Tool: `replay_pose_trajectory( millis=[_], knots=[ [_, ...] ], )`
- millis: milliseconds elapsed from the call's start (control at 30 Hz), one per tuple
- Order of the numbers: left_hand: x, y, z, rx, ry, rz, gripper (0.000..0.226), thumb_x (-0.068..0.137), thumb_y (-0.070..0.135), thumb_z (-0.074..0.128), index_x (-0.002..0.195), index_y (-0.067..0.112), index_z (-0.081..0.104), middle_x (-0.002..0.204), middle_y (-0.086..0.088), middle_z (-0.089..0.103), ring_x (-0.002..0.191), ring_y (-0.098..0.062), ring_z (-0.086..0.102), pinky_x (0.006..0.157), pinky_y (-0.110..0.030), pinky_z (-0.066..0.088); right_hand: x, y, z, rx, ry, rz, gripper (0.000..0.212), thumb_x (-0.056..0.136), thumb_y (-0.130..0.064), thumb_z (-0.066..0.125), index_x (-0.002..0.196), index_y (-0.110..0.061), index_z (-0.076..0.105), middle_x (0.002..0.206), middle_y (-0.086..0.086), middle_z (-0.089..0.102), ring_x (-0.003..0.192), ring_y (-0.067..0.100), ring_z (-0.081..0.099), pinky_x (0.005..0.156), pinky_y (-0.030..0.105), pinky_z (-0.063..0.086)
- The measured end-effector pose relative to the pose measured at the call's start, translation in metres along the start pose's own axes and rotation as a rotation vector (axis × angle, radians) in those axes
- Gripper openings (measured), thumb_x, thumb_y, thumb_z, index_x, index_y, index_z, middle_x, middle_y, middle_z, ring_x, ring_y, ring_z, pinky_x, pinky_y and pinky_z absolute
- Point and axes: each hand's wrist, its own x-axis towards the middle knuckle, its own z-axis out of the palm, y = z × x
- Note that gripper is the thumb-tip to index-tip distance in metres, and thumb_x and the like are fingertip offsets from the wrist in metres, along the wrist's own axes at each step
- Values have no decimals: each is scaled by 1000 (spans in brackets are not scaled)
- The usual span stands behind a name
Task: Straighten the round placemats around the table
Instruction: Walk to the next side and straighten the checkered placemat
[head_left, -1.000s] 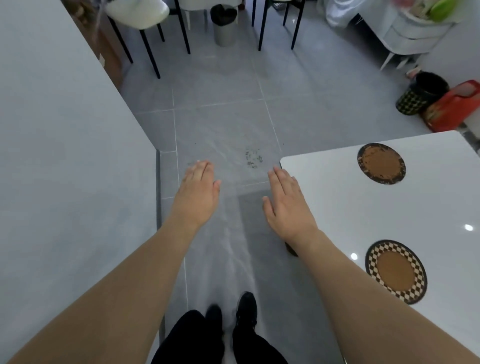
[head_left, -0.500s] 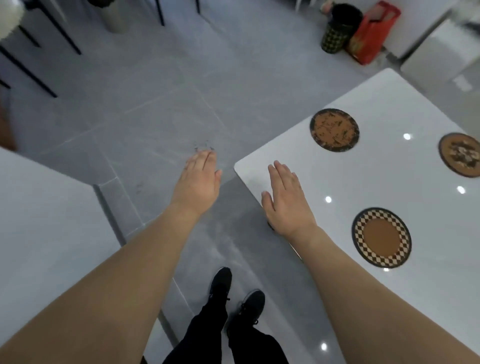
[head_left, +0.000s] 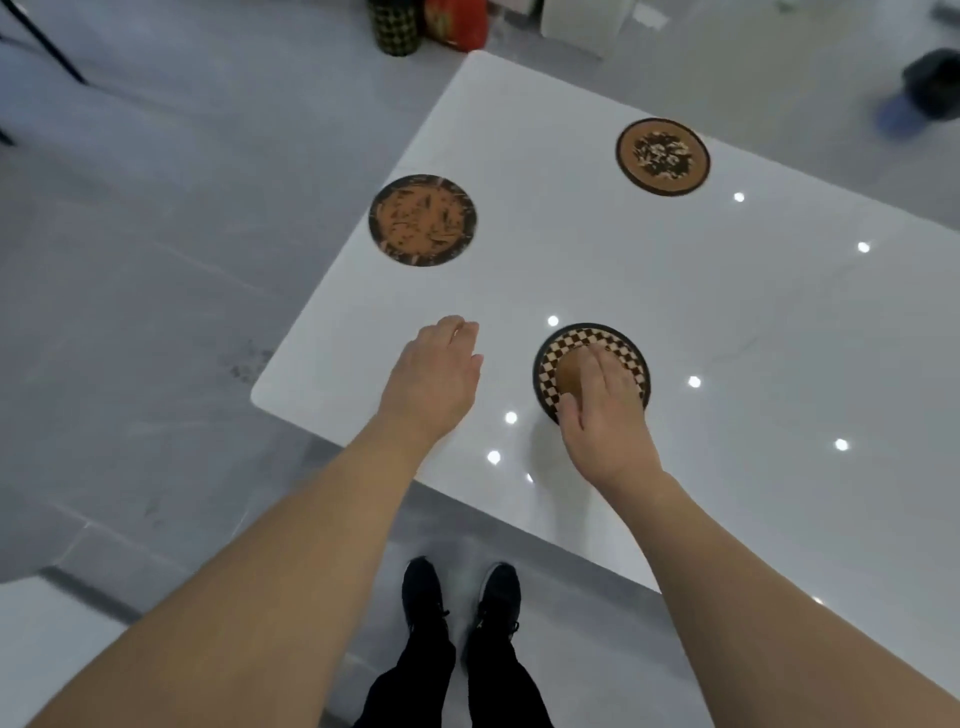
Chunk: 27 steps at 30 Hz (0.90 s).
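Three round placemats lie on the glossy white table (head_left: 675, 322). The nearest one, the checkered placemat (head_left: 576, 343) with a brown centre, is partly covered by my right hand (head_left: 602, 415), which lies flat over its near right part, fingers together. My left hand (head_left: 436, 379) hovers over bare table just left of it, fingers extended, holding nothing. A brown placemat with a dark rim (head_left: 422, 220) sits near the table's left edge. A third placemat with a dark floral centre (head_left: 662, 156) lies farther back.
The table's rounded corner (head_left: 260, 400) is to the left of my hands. My black shoes (head_left: 462, 597) stand on the grey tiled floor beside the near table edge. A checkered bin (head_left: 395, 26) and a red bag (head_left: 457, 21) stand past the far corner.
The view swung right and over the table. Both hands moved from beside the table corner onto the tabletop; my right hand now lies over the checkered placemat.
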Motion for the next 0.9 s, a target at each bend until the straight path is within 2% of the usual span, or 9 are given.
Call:
replay_pose_trajectory(
  millis=[167,267,400,533,600,700,767,833,900],
  knots=[
    [42,41,21,-265,-176,-280,28,96,19,42,115,8,60,108,-5,59,96,-22,56,72,-28,39,22,31,-8,263,76,406,55,94,-14,36,147,-3,25,150,16,31,136,32,33,113,42,30],
    [57,60,34,-429,-251,-353,4,88,12,50,86,14,52,81,-2,49,71,-16,45,55,-26,29,36,50,-12,310,31,654,51,90,-12,36,141,-3,32,141,18,37,124,36,42,100,44,39],
    [66,73,50,-529,-215,-452,32,79,5,50,58,17,29,57,4,28,51,-14,27,49,-26,20,52,71,-6,503,-38,913,39,86,-9,39,123,-1,45,123,18,48,102,33,52,84,38,48],
    [71,70,62,-553,-167,-545,38,80,3,50,51,17,30,51,2,30,47,-15,30,47,-24,25,58,82,2,549,-38,869,6,81,-4,40,84,-7,45,95,12,43,76,26,41,60,30,36],
    [72,65,66,-542,-158,-566,38,83,7,54,51,15,35,52,1,37,49,-15,38,49,-24,31,60,90,7,517,-22,825,21,79,-2,42,63,-12,31,78,8,40,59,22,34,49,25,27],
    [71,59,69,-480,-187,-567,30,84,13,57,58,11,43,60,-1,47,56,-17,45,49,-24,32,61,96,8,487,-28,809,29,82,-2,45,58,-11,31,59,4,36,50,17,31,46,24,25],
    [70,55,68,-408,-226,-542,11,82,13,57,75,5,59,76,-6,60,69,-21,55,54,-25,37,61,97,8,424,-63,779,29,81,-1,46,57,-11,31,56,3,35,49,16,31,46,23,25],
    [67,52,67,-360,-258,-525,16,80,12,57,90,2,63,86,-8,65,76,-24,58,58,-26,40,60,96,7,353,-89,729,31,77,0,47,56,-11,28,54,2,33,46,17,29,44,22,23],
    [63,48,65,-328,-285,-512,11,77,11,55,83,3,60,81,-7,62,74,-25,58,59,-26,41,57,95,6,305,-118,698,31,75,2,47,55,-12,28,53,2,33,45,16,29,43,22,21]
  ],
)
